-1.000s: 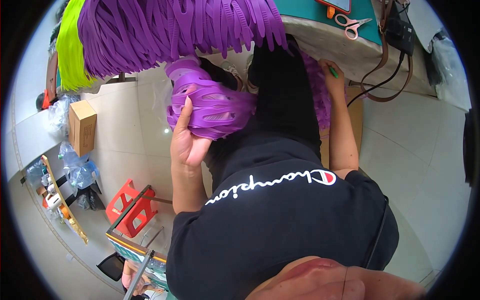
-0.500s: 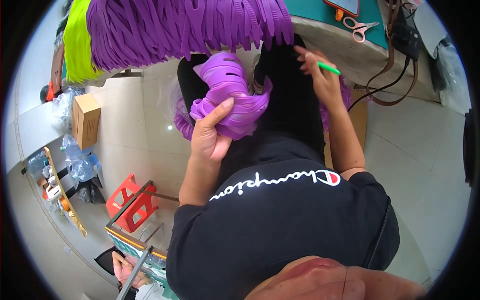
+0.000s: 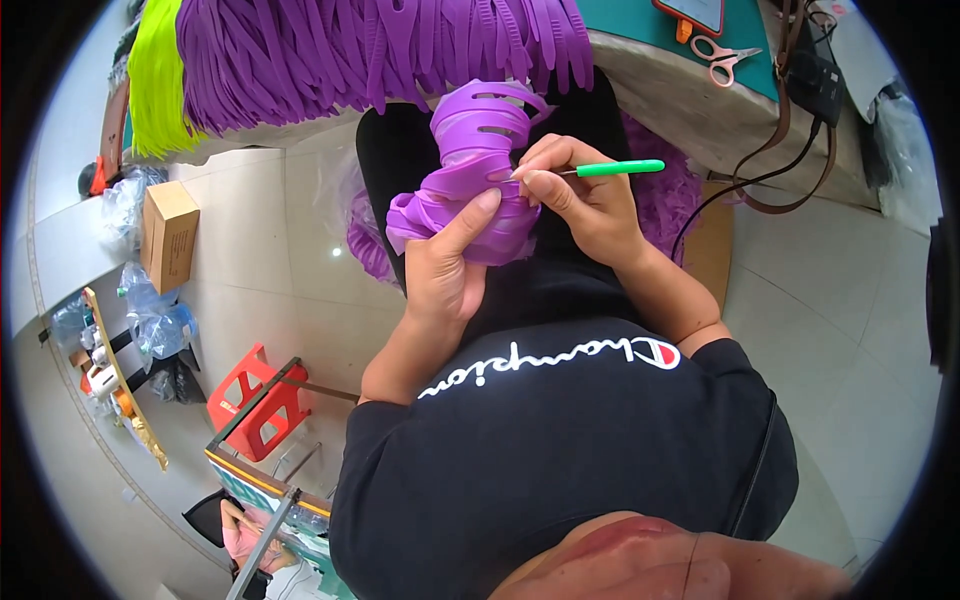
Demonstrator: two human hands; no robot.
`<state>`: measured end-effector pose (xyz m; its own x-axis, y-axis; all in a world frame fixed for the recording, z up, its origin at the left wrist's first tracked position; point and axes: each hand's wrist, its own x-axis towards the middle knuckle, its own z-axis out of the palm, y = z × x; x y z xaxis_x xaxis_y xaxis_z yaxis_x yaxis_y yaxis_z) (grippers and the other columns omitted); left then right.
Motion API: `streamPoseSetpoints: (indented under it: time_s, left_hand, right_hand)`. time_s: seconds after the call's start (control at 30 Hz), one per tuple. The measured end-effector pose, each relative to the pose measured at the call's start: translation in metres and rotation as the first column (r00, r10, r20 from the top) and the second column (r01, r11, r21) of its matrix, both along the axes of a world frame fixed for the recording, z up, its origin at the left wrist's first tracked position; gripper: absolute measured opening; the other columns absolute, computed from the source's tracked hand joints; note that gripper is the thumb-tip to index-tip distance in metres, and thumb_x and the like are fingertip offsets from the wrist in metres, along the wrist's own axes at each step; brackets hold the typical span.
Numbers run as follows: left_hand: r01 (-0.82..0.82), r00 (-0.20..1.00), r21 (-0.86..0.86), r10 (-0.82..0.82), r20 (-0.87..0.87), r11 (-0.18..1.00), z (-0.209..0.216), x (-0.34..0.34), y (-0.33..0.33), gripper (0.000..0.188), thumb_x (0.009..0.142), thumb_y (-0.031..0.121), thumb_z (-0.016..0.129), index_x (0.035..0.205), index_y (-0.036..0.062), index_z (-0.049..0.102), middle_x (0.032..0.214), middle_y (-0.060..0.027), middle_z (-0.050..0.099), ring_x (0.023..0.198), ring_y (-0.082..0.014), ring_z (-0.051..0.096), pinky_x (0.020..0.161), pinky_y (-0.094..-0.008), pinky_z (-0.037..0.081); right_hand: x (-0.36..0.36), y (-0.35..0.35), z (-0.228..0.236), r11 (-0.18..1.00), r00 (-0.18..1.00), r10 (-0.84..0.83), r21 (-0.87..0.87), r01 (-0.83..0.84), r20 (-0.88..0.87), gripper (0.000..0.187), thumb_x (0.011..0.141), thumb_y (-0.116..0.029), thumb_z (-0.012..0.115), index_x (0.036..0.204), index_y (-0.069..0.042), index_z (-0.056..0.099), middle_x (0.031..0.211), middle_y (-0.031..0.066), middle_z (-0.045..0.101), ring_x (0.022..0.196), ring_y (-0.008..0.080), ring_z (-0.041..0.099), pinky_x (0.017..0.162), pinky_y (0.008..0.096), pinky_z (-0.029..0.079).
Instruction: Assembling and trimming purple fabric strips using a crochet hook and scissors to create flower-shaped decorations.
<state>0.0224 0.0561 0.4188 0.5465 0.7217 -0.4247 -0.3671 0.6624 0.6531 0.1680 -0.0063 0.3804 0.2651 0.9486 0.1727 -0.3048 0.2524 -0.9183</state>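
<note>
pinching one green-handled tool (image 3: 620,168), the right hand (image 3: 593,213) meets one slotted purple bundle (image 3: 470,168) at twelve o'clock, which the left hand (image 3: 440,277) grips; one red stool (image 3: 250,412) sits at eight o'clock.

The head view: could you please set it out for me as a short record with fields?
Left hand: holds slotted purple piece, thumb on top
Right hand: holds green-handled tool, close against that piece
Table: purple strips and yellow-green strips hanging over its edge
Green mat: pink scissors on it
Far left: cardboard box
</note>
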Motion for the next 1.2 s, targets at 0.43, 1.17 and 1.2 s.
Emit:
streamPoseSetpoints:
  time_s: [0.43,1.17,1.2]
  left_hand:
    - [0.038,0.999,-0.011,-0.038,-0.036,0.999,-0.005,0.001,0.004,0.041,0.079,-0.002,0.066,0.118,-0.0014,0.051,0.104,-0.0102,0.061,0.093,-0.0199,0.062,0.086,-0.0338,0.05]
    - [-0.291,0.957,-0.123,0.291,-0.025,0.949,-0.062,-0.091,0.086,0.039,0.092,0.014,0.054,0.129,0.0045,0.046,0.126,-0.0126,0.052,0.117,-0.027,0.049,0.102,-0.0483,0.038]
    - [-0.321,0.946,-0.145,0.325,0.003,0.936,-0.066,-0.099,0.089,0.038,0.092,0.014,0.053,0.129,0.003,0.046,0.127,-0.0133,0.052,0.118,-0.0277,0.049,0.103,-0.0487,0.037]
  right_hand:
    - [0.026,0.005,0.007,0.995,0.997,0.029,-0.094,-0.036,-0.074,0.014,0.091,-0.007,0.056,0.091,0.005,0.062,0.08,0.0065,0.061,0.071,0.0124,0.057,0.063,0.0243,0.045]
    - [0.313,-0.233,-0.002,0.168,0.312,-0.824,0.321,0.932,-0.473,0.011,0.087,-0.003,0.049,0.078,-0.001,0.054,0.071,0.0099,0.053,0.056,0.016,0.045,0.049,0.0284,0.04]
    - [0.299,-0.22,0.013,0.172,0.314,-0.823,0.32,0.932,-0.474,0.011,0.087,-0.003,0.049,0.078,-0.001,0.054,0.071,0.0099,0.053,0.056,0.016,0.045,0.049,0.0284,0.04]
